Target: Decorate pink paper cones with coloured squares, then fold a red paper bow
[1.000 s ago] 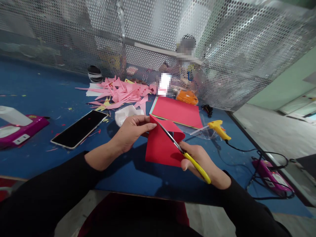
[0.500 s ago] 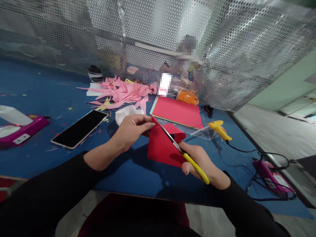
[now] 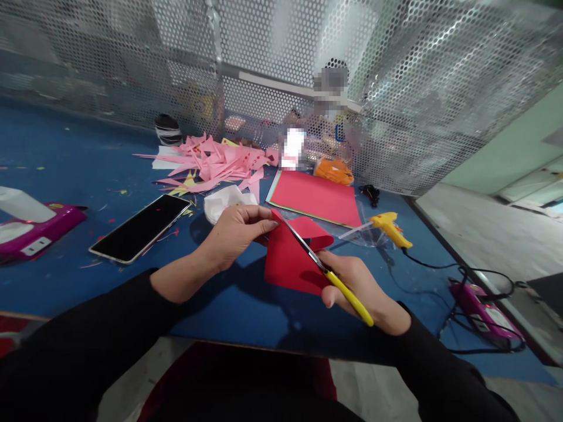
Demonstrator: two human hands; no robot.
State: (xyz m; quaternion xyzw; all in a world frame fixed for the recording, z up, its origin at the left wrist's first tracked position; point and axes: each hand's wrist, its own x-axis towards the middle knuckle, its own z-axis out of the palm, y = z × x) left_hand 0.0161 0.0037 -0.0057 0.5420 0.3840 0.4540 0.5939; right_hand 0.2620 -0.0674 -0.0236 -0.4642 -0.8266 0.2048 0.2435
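While the left hand (image 3: 232,237) pinches the red paper (image 3: 290,264), the right hand (image 3: 358,284) grips scissors (image 3: 336,282) (cut apparently unfinished).

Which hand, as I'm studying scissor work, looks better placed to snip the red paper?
Probably the right hand: it holds the yellow-handled scissors, which lie across the red paper. The left hand pinches the paper's upper edge near the scissor tips, so seems suited to steadying.

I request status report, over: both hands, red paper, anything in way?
Left hand pinching red paper. Right hand gripping yellow-handled scissors, blades along the paper. White crumpled item close beyond left hand; no obstruction seen at blades.
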